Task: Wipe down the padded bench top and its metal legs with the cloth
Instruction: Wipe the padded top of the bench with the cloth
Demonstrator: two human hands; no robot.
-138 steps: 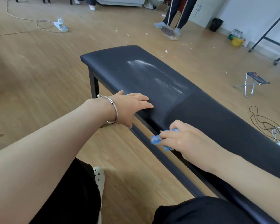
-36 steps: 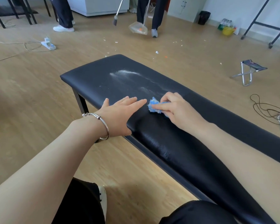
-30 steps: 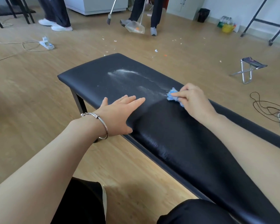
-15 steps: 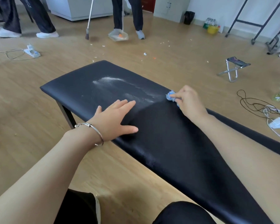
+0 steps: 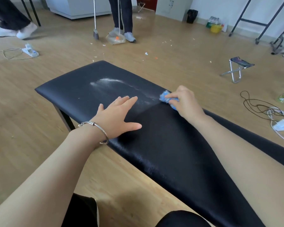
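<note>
The blue cloth (image 5: 167,99), pinched in the curled right hand (image 5: 186,103), has been swept from the near edge to the far edge of the bench top (image 5: 169,145). The left hand (image 5: 116,119) is pressed flat, fingers straight. Darker wiped padding lies behind both hands; white dust (image 5: 108,81) remains beyond them (legs likely pending).

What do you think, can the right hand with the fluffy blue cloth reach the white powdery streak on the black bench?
Probably yes. The right hand holds the fluffy blue cloth at the white powdery streak's near end; bare black padded bench lies ahead, the left hand flat alongside.
</note>
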